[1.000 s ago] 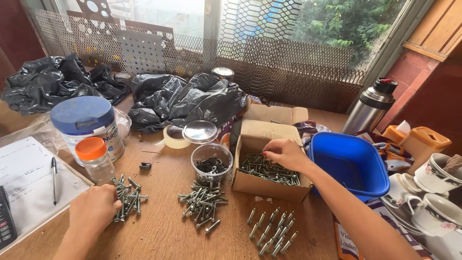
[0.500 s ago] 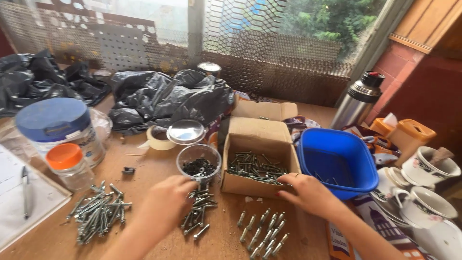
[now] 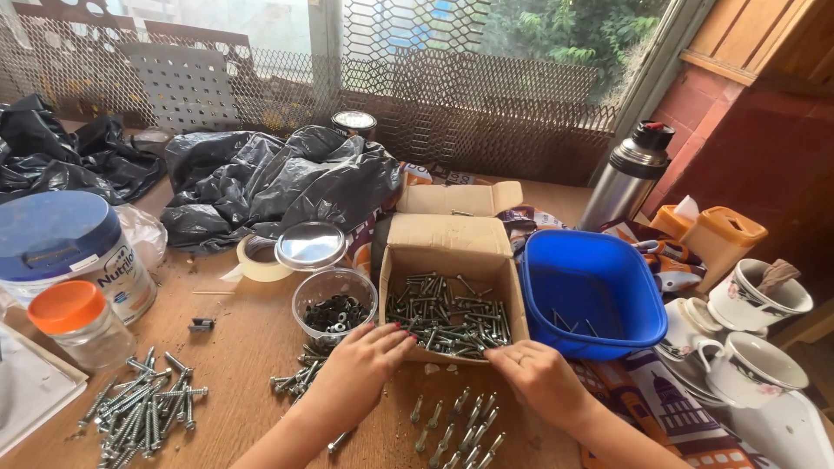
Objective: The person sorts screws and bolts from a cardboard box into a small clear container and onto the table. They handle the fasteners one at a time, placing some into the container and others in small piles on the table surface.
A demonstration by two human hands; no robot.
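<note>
So the sorting looks roughly half done, going by how things lie on the wooden table [image 3: 252, 347]. There's a tidy pile of longer screws [image 3: 143, 412] off to the left, a smaller heap of screws [image 3: 300, 375] just in front of the clear plastic cup [image 3: 334, 304] that holds dark little washers or nuts, and a third row of screws [image 3: 460, 426] laid out between the two forearms. Still, the cardboard box [image 3: 452, 295] has a good layer of mixed bolts [image 3: 447, 317] in it, so I'd say plenty is left to go through, and the blue tub [image 3: 591, 300] beside it only has a few pieces in the bottom. The left hand [image 3: 365, 365] sits at the box's near-left corner, fingers curled loosely with the tips touching the front edge — I can't tell if it's pinching a screw or not. The right hand [image 3: 539, 378] rests palm-down just in front of the box's near-right corner, fingers bent under, and again I can't see whether anything's inside. As for direction: the bolts in the box lie mostly flat with their long axes running left to right, a few crossed at angles, heads facing both ways. The row near the right hand is different — those lie with long axes running roughly toward the box and away from it, tilted a bit to the right, while the left pile leans on a similar diagonal.
</note>
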